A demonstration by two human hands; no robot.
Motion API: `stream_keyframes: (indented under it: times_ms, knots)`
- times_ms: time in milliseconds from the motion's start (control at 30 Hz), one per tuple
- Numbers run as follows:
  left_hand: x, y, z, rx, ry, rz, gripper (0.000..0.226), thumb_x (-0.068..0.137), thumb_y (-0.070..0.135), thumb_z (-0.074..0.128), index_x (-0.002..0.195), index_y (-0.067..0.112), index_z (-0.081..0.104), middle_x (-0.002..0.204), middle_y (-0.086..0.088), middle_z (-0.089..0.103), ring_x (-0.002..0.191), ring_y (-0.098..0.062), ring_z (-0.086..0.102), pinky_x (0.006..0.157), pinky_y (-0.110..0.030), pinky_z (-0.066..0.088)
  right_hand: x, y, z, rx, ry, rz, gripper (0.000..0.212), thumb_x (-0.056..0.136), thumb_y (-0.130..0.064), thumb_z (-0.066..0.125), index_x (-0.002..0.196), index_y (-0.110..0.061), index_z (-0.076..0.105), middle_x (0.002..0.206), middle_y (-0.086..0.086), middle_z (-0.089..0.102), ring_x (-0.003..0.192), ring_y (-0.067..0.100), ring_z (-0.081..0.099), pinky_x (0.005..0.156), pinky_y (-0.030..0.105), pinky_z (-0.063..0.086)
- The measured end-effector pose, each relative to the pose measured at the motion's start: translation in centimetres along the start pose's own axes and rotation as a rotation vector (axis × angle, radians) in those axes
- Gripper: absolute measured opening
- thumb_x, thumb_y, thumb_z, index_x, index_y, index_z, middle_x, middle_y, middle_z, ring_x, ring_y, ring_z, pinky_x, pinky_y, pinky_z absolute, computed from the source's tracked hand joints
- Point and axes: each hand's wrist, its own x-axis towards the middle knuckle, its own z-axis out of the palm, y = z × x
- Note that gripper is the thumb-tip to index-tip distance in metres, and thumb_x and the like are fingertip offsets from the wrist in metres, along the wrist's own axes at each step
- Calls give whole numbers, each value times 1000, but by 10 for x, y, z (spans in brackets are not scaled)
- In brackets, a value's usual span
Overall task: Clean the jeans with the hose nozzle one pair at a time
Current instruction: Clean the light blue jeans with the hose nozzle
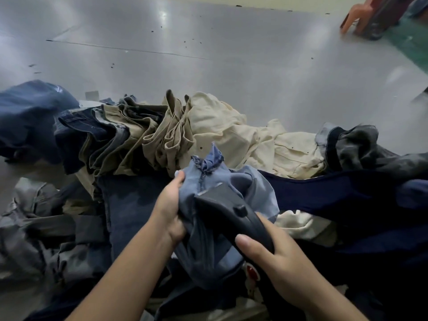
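The left hand [170, 210] grips a bunched pair of light blue jeans [208, 225], its fingers curled into the cloth and the thumb lying along the near side, so that a frayed, gathered end of the fabric stands up just above the knuckles. The right hand [275, 258] is wrapped round the handle of a black hose nozzle [234, 214], thumb laid across the grip; the nozzle's flat head presses against the blue denim right beside the left hand. A small round button sits on top of the nozzle body. The two hands are close together, each clamped on its own thing, with the jeans between them.

Beneath and around lies a heap of garments on a grey desk [231, 54]. Behind the hands, khaki trousers [148, 133] lie in a folded stack, touching cream trousers [243, 135] to their right. Dark navy jeans [76, 133] sit to the left of the khaki ones, and grey trousers [41, 218] spread along the near left edge. A dark navy garment [347, 200] stretches off to the right, with a grey-black piece [361, 144] above it. At the far right corner, an orange plastic stool [361, 17] stands on a green floor [412, 45].
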Motion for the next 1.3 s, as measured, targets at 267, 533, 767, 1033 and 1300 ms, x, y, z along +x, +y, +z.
stream_keyframes:
  times_ms: [267,533,767,1033,1300]
  knots:
    - [-7,-21,19,87,86,-104,60,98,52,38,127,4,58,113,-25,66,107,-35,63,95,-42,50,22,-21,-14,236,336,77,35,75,-51,73,93,-21,70,64,13,63,54,20,60,47,28,49]
    - [1,25,-7,-59,79,46,58,101,43,30,94,0,67,85,-19,73,70,-27,72,52,-33,58,24,-10,4,54,-28,88,39,70,-61,61,105,-44,66,99,-9,74,93,6,70,80,27,55]
    - [0,20,-2,-12,53,-42,57,101,47,29,125,2,56,120,-16,64,108,-30,61,92,-38,46,31,-10,9,105,-34,84,41,72,-60,61,110,-46,64,99,-13,74,95,2,68,80,21,53]
    - [0,16,-5,-28,-45,-118,60,100,47,30,106,-1,65,91,-20,72,76,-28,72,62,-32,59,44,-19,3,252,86,134,24,68,-54,67,88,-41,68,60,2,63,49,18,59,45,29,48]
    - [7,36,-20,-72,-5,27,58,101,43,30,95,-1,67,89,-19,73,72,-28,72,70,-38,55,37,-8,14,-31,-94,98,38,71,-63,59,105,-47,62,103,-15,71,93,0,66,75,13,50]
